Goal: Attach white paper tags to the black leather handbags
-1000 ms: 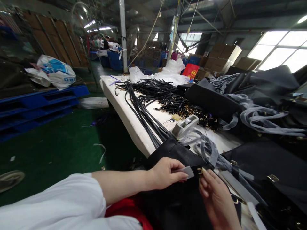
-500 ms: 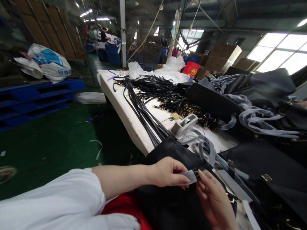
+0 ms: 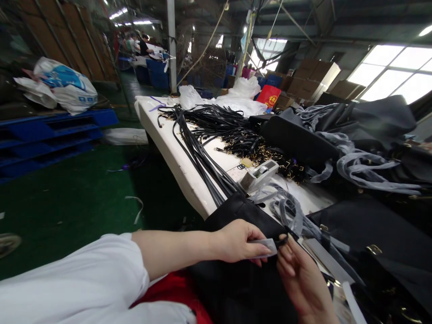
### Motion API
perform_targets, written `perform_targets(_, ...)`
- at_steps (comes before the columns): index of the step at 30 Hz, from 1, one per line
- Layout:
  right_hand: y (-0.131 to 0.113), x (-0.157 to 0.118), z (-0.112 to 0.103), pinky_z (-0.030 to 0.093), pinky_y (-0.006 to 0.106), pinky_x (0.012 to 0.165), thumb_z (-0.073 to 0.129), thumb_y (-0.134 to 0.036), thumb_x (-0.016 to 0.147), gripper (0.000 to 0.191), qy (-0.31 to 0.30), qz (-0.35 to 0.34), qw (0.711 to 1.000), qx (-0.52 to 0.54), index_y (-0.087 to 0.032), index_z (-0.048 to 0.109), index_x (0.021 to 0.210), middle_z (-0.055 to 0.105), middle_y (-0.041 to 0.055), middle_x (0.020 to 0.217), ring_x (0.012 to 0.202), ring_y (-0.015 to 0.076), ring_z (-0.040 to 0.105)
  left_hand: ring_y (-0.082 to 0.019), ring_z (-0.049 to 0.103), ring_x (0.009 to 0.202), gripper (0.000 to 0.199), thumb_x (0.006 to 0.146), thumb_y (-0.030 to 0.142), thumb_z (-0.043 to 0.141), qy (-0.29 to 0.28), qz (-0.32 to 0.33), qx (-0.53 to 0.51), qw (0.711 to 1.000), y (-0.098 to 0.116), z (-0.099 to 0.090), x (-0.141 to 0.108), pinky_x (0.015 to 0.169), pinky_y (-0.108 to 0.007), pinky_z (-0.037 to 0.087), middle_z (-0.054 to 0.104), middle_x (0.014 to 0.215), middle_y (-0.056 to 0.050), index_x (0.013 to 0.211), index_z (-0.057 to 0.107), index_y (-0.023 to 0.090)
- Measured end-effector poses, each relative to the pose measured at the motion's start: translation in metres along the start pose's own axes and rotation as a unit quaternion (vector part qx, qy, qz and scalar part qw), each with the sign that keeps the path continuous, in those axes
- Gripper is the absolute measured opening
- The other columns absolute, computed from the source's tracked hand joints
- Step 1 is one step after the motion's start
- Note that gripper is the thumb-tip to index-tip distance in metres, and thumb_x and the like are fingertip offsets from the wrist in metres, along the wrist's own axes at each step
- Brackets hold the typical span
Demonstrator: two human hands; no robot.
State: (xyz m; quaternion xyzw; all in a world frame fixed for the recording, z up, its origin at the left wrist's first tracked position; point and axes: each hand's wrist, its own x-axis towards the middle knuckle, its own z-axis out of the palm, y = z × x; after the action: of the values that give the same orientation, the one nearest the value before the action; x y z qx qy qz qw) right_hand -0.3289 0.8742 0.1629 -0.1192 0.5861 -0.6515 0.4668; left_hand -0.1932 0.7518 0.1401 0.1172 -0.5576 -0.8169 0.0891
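Observation:
Over a black leather bag on my lap and the table's edge, my two hands work close together. My left hand is closed on a strap end wrapped in pale, translucent film. With thumb and fingertips, my right hand pinches a small black strap piece beside the wrapped end. Any metal fitting at this joint is hidden by the fingers. Just beyond them lie loops of film-wrapped strap.
The white table holds a bundle of black straps with gold hooks, a tape dispenser and black bags to the right. A blue pallet stands left on the green floor. People work far off.
The gold fitting seen between my hands is now covered. The right fingertips have shifted slightly, and a black strap piece shows there. The left hand keeps its grip and moved slightly right.

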Motion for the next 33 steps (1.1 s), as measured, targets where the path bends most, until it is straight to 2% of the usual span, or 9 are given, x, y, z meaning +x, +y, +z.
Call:
perform_targets(3, 0.005, 0.002, 0.005, 0.025, 0.013, 0.037, 0.085, -0.039, 0.067, 0.038, 0.049, -0.045, 0.997, -0.033, -0.017, 0.054, 0.069, 0.043, -0.0085, 0.053, 0.041, 0.0012, 0.031, -0.013, 0.064, 0.065, 0.049, 0.070, 0.059, 0.074, -0.001, -0.024, 0.041, 0.999, 0.000, -0.001, 0.003, 0.061, -0.023, 0.051, 0.069, 0.077, -0.004, 0.087, 0.071, 0.014)
perform_targets(6, 0.013, 0.001, 0.008, 0.025, 0.012, 0.037, 0.086, -0.041, 0.063, 0.041, 0.071, -0.065, 0.992, -0.079, -0.017, 0.054, 0.068, 0.046, -0.0081, 0.052, 0.042, 0.0019, 0.033, -0.014, 0.065, 0.066, 0.040, 0.075, 0.052, 0.071, 0.007, -0.031, 0.080, 0.996, 0.003, 0.000, 0.008, 0.056, -0.021, 0.049, 0.070, 0.077, -0.004, 0.088, 0.071, 0.014)
perform_targets(11, 0.013, -0.002, 0.007, 0.025, 0.013, 0.037, 0.082, -0.049, 0.066, 0.043, 0.076, -0.050, 0.991, -0.098, -0.016, 0.054, 0.067, 0.047, -0.0074, 0.051, 0.041, 0.0020, 0.033, -0.014, 0.066, 0.066, 0.031, 0.079, 0.044, 0.067, 0.001, -0.043, 0.085, 0.995, 0.006, 0.001, 0.018, 0.058, -0.021, 0.049, 0.070, 0.074, -0.004, 0.084, 0.071, 0.013)
perform_targets(14, 0.010, 0.000, 0.003, 0.020, 0.014, 0.034, 0.074, -0.055, 0.073, 0.048, 0.104, -0.031, 0.991, -0.084, -0.017, 0.049, 0.059, 0.040, -0.0081, 0.044, 0.035, 0.0023, 0.029, -0.014, 0.066, 0.067, 0.031, 0.080, 0.044, 0.066, -0.005, -0.051, 0.078, 0.996, 0.008, 0.000, 0.022, 0.060, -0.022, 0.051, 0.071, 0.076, -0.005, 0.084, 0.071, 0.013)
perform_targets(16, 0.009, 0.002, 0.001, 0.018, 0.015, 0.033, 0.075, -0.054, 0.072, 0.049, 0.117, -0.041, 0.990, -0.071, -0.018, 0.046, 0.056, 0.037, -0.0087, 0.042, 0.033, 0.0022, 0.028, -0.014, 0.066, 0.067, 0.033, 0.079, 0.045, 0.066, -0.014, -0.057, 0.080, 0.995, 0.011, -0.001, 0.026, 0.059, -0.021, 0.051, 0.071, 0.077, -0.005, 0.085, 0.073, 0.013)
perform_targets(22, 0.012, 0.002, -0.004, 0.021, 0.013, 0.034, 0.077, -0.048, 0.073, 0.038, 0.107, -0.101, 0.984, -0.098, -0.017, 0.054, 0.070, 0.045, -0.0092, 0.049, 0.036, 0.0012, 0.034, -0.011, 0.063, 0.060, 0.028, 0.084, 0.039, 0.063, -0.018, -0.073, 0.123, 0.990, 0.025, -0.001, 0.035, 0.053, -0.018, 0.047, 0.069, 0.070, -0.002, 0.087, 0.073, 0.013)
perform_targets(27, 0.013, -0.002, -0.004, 0.026, 0.014, 0.035, 0.072, -0.059, 0.074, 0.044, 0.107, -0.075, 0.982, -0.134, -0.016, 0.061, 0.080, 0.054, -0.0057, 0.053, 0.038, 0.0039, 0.042, -0.013, 0.064, 0.063, 0.031, 0.087, 0.041, 0.060, -0.008, -0.064, 0.168, 0.984, 0.024, -0.003, 0.038, 0.052, -0.018, 0.046, 0.070, 0.073, -0.002, 0.093, 0.073, 0.014)
perform_targets(30, 0.015, -0.002, -0.003, 0.033, 0.017, 0.037, 0.062, -0.067, 0.078, 0.052, 0.069, -0.052, 0.986, -0.140, -0.016, 0.062, 0.082, 0.061, -0.0004, 0.059, 0.042, 0.0081, 0.050, -0.012, 0.061, 0.065, 0.032, 0.085, 0.042, 0.062, 0.027, -0.023, 0.250, 0.968, 0.024, -0.006, 0.040, 0.055, -0.018, 0.044, 0.070, 0.075, -0.001, 0.094, 0.074, 0.014)
perform_targets(33, 0.018, 0.000, 0.000, 0.038, 0.018, 0.041, 0.065, -0.065, 0.077, 0.050, 0.040, -0.077, 0.980, -0.178, -0.015, 0.062, 0.078, 0.065, 0.0029, 0.065, 0.046, 0.0089, 0.053, -0.012, 0.061, 0.070, 0.026, 0.086, 0.037, 0.061, 0.045, 0.035, 0.335, 0.940, 0.026, -0.007, 0.042, 0.060, -0.018, 0.043, 0.071, 0.078, -0.001, 0.092, 0.075, 0.015)
